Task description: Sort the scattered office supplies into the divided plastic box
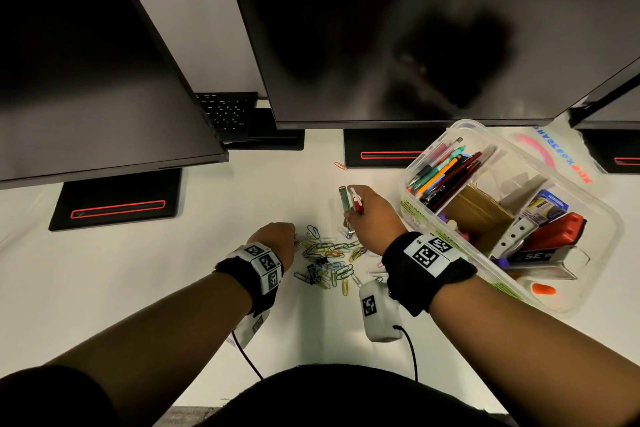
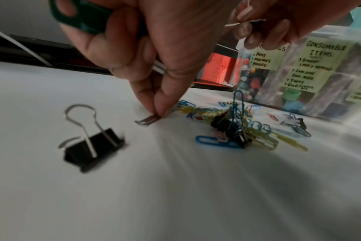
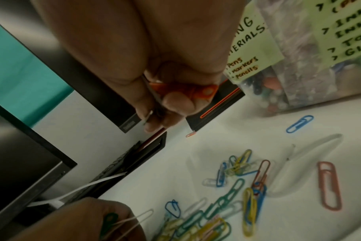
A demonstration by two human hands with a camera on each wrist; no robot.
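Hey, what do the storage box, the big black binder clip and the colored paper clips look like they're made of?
Storage box: clear, slightly glossy plastic; its contents show through the walls.
Black binder clip: probably painted sheet metal, matte black body with bare silvery wire handles.
Colored paper clips: likely wire with a colored plastic coating, judging by their smooth, bright surfaces; the blur leaves that open.

We reach both bare forearms forward over the worktop [image 1: 173,270], each wrist wrapped in a black band. Our left hand [image 1: 277,236] points down, thumb and forefinger tips pressed together at the surface, pinching a small metal clip [image 2: 147,121]; its other fingers [image 2: 105,53] curl around something green. Our right hand [image 1: 372,210] hovers higher, palm down, fingers closed around thin green and red items.
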